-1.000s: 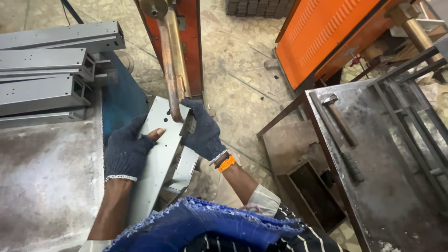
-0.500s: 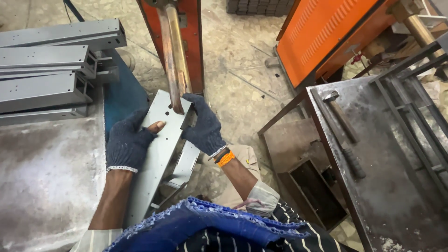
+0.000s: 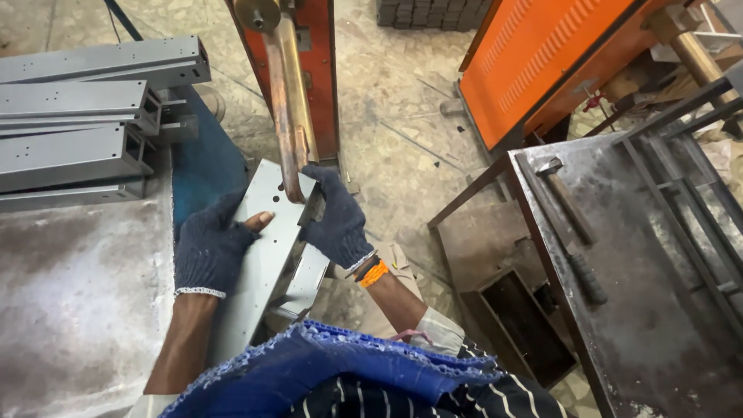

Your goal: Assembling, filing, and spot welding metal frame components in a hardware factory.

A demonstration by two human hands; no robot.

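**A:** Start with the big piece. Your grey sheet-metal channel (image 3: 263,255) runs from near your chest up under the copper arm (image 3: 288,116) of the orange-red machine (image 3: 317,70), and most of its length hangs free. If your grip slackens, I think the near end drops and the far end twists against the copper tip.

**B:** And my hands?

**A:** Your left hand (image 3: 209,251), gloved, lies closed over the channel's left edge, one bare fingertip poking through the glove. That fingertip could catch a sharp edge. Your right hand (image 3: 334,220), also gloved, grips the right flange just beside the copper tip, close enough to get pinched or burned there.

**B:** Anything smaller?

**A:** The hammer (image 3: 573,224) on the steel table (image 3: 658,340) lies well apart; it is no worry.
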